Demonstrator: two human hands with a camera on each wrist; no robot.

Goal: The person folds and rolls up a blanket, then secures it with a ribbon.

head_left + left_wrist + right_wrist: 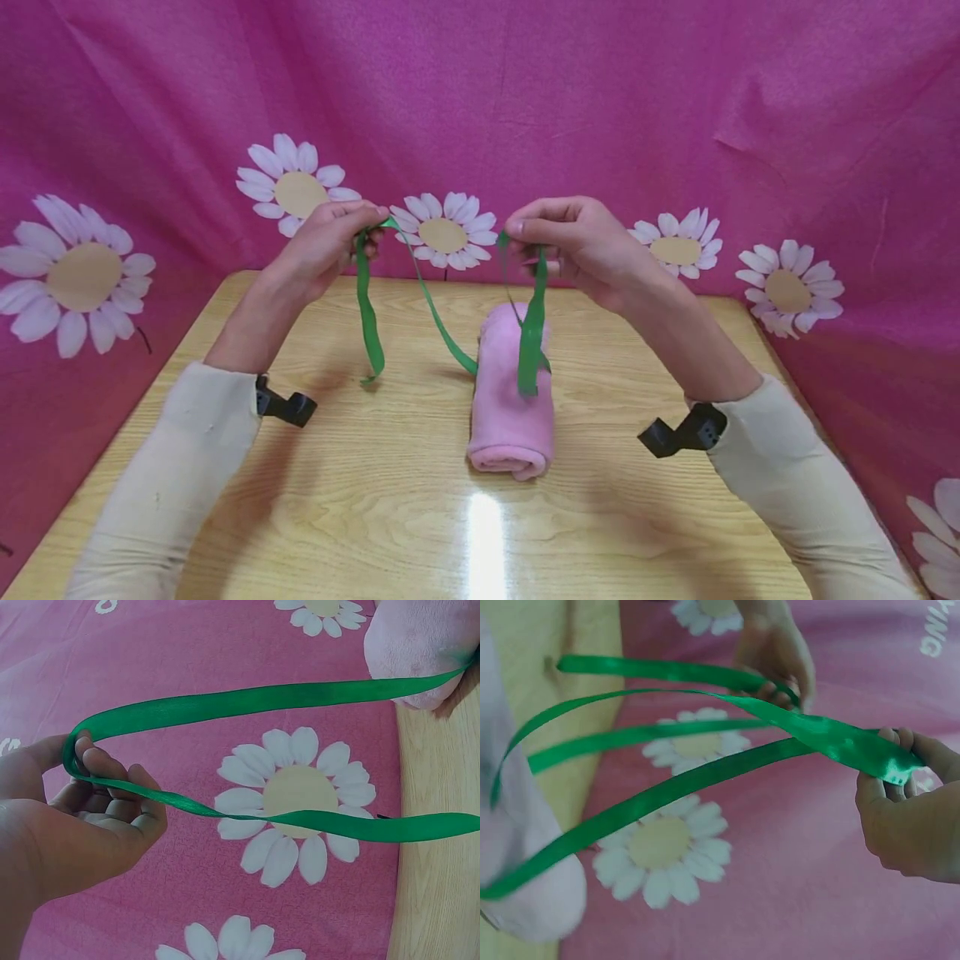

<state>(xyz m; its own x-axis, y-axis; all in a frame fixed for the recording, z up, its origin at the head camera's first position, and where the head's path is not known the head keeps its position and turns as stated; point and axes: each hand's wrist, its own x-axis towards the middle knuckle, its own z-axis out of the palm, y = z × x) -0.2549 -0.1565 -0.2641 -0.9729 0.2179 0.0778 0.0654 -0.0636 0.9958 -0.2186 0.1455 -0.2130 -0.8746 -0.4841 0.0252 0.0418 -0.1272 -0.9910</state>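
Two strands of one green ribbon [531,346] are held raised: the left hand [330,237] and right hand [581,242] each pinch one, well apart, loose tails hanging. The pink roll [510,429] lies below on the wooden table [337,500], the ribbon meeting both its sides; presumably its weight anchors the middle. Writing: "YING" [934,631] legible on the magenta cloth [615,100]; no brand readable.

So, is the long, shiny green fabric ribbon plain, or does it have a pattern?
The ribbon is plain green; the left wrist view shows it best.
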